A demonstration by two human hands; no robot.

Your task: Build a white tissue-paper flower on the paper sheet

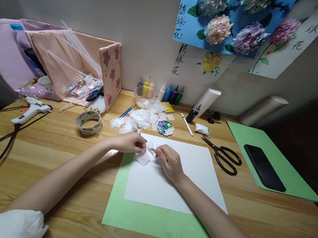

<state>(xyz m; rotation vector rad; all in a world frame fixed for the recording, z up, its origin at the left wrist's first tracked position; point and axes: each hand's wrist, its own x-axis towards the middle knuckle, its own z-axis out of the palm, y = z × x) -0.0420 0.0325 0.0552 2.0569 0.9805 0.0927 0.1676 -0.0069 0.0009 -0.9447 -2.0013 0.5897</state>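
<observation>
My left hand pinches a crumpled piece of white tissue paper over the top edge of a white sheet. My right hand is closed on the same tissue from the right and also grips a thin stick that points right. The white sheet lies on a larger green sheet on the wooden table. A heap of cut white tissue squares lies just beyond my hands.
Black scissors lie right of the sheet. A black phone rests on a green card. A tape roll, a glue gun, a paint palette, small paint bottles and a pink box stand behind.
</observation>
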